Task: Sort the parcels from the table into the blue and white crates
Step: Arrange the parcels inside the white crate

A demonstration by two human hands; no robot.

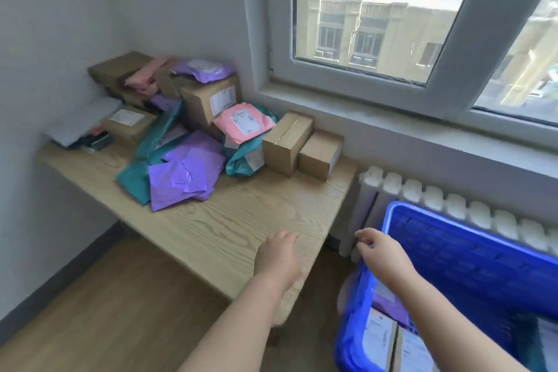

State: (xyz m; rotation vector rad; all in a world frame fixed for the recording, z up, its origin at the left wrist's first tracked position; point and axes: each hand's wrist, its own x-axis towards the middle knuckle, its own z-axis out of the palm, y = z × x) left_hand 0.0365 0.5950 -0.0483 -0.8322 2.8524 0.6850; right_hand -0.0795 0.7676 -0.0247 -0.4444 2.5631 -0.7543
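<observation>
We see white labels on the pink mailer, on the big brown box behind it and on the labelled boxes in the blue crate, but the print is too blurred to read. Our left hand hovers over the near edge of the wooden surface, fingers loosely curled and empty. Our right hand hangs above the crate's near corner, equally loose and holding nothing. The parcels are heaped at the surface's far side, among them purple mailers, teal bags and two small boxes. The crate, right of the surface, also holds a purple bag.
</observation>
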